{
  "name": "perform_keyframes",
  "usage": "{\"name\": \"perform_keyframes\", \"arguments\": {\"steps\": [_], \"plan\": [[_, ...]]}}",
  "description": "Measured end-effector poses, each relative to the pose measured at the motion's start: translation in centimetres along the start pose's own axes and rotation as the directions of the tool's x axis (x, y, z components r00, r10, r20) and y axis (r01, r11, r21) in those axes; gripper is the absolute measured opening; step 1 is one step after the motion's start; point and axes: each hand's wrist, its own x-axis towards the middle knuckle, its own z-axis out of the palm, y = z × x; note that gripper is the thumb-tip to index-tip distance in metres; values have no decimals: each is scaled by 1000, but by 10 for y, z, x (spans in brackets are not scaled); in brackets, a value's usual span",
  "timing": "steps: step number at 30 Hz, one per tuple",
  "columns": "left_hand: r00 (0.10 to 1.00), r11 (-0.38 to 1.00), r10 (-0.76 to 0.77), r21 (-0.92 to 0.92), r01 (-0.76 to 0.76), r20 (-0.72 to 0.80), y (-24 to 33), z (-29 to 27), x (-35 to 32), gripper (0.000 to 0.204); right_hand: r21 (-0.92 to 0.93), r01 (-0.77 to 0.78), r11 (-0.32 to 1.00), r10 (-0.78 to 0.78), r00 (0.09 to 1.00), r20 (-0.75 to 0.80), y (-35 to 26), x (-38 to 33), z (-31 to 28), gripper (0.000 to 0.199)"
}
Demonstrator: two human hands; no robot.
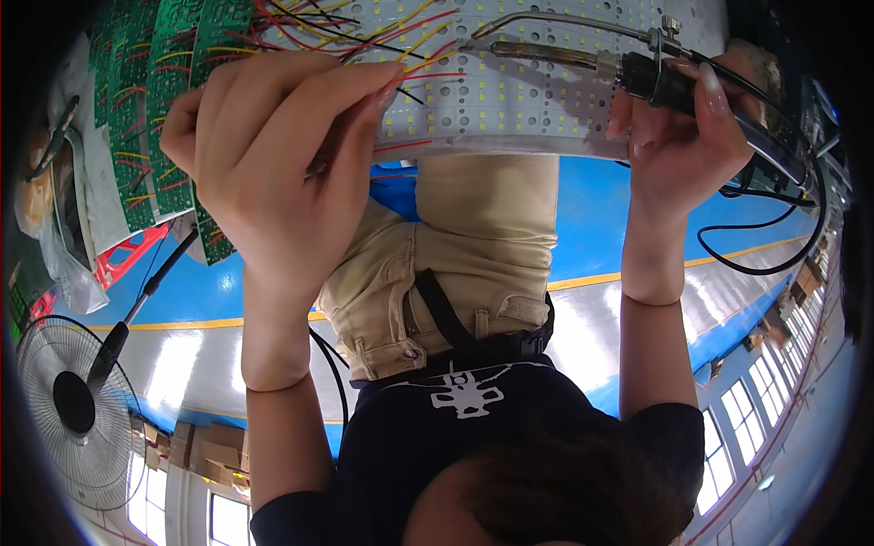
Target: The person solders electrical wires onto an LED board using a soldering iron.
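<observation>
My left hand [282, 136] is closed, thumb and index finger pinching thin wires [435, 60] in red and yellow over the white LED boards [510, 109]. My right hand [683, 127] grips the black handle of a soldering iron [546, 55]. A thin metal feed tube [564, 20] is clamped along the iron and curves down toward its tip. The tip lies close to the ends of the pinched wires; whether they touch is too small to tell. Small yellow squares and round holes run in rows across the white boards.
Green circuit boards [173, 100] with red, yellow and black wires lie left of my left hand. A black cable [760, 270] loops down at the right. A standing fan [75, 400] is at the lower left, and a clear plastic bag [77, 264] hangs near the left edge.
</observation>
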Motion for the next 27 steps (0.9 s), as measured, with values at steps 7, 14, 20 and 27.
{"name": "perform_keyframes", "arguments": {"steps": [7, 14, 20, 27], "plan": [[1000, 1000, 12, -14, -12, -9, -1, 1, 0, 20, 13, -14, 1000, 15, 1000, -25, 1, 0, -2, 27], [1000, 1000, 16, -8, -17, -25, -2, 3, -1, 20, -276, 56, 960, -99, 984, -145, 2, -6, 1, 20], [998, 1000, 17, -22, -18, -53, 0, 4, 0, 20, -619, 407, 672, -423, 897, 130, 15, -6, -16, 6], [999, 1000, 12, -17, -13, -51, 0, 4, -2, 19, -293, 353, 889, -355, 934, 47, 15, -6, -13, 9]]}}
